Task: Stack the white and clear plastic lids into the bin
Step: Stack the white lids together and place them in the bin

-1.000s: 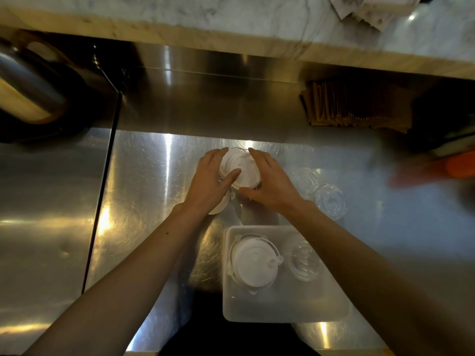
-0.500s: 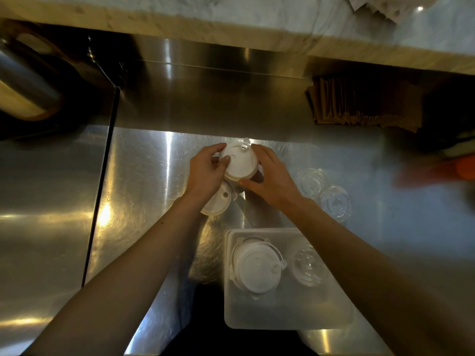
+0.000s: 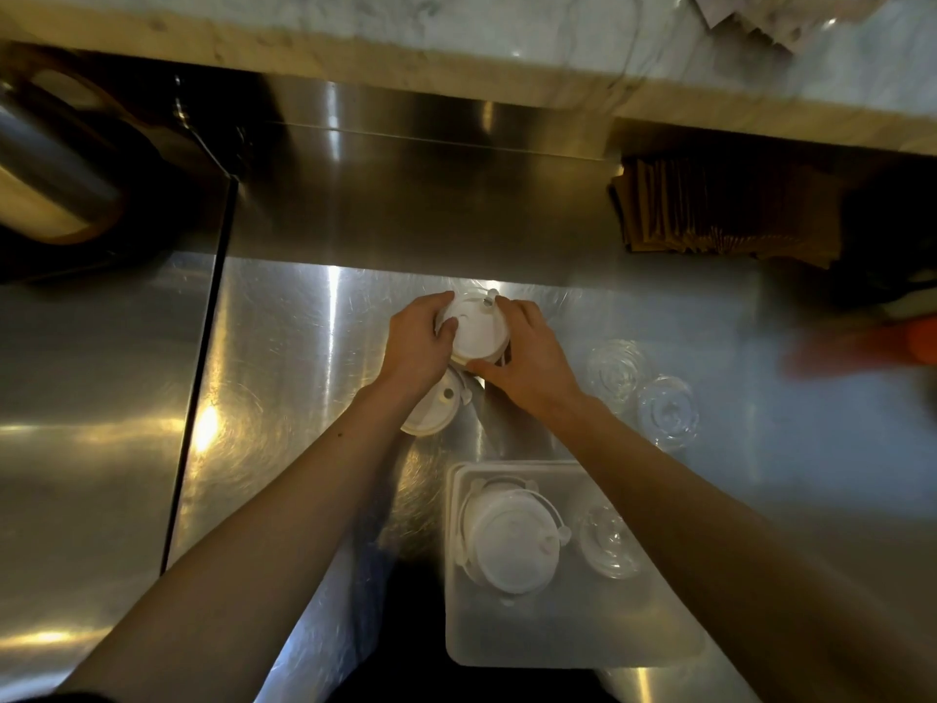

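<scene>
Both hands (image 3: 417,342) (image 3: 527,358) around a white lid stack (image 3: 474,329)

White lid stack (image 3: 475,331) is gripped between both hands above the counter. One white lid (image 3: 435,409) is left flat on steel, partly hidden under the left wrist. Two clear lids (image 3: 643,393) are laid side by side, right. Translucent bin (image 3: 573,636): white stack (image 3: 509,540) left, clear lid (image 3: 606,542) beside it.

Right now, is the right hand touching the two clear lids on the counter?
Apart. The head view shows bare steel counter between the right hand and the clear lids; its fingers grip the white lid.
</scene>
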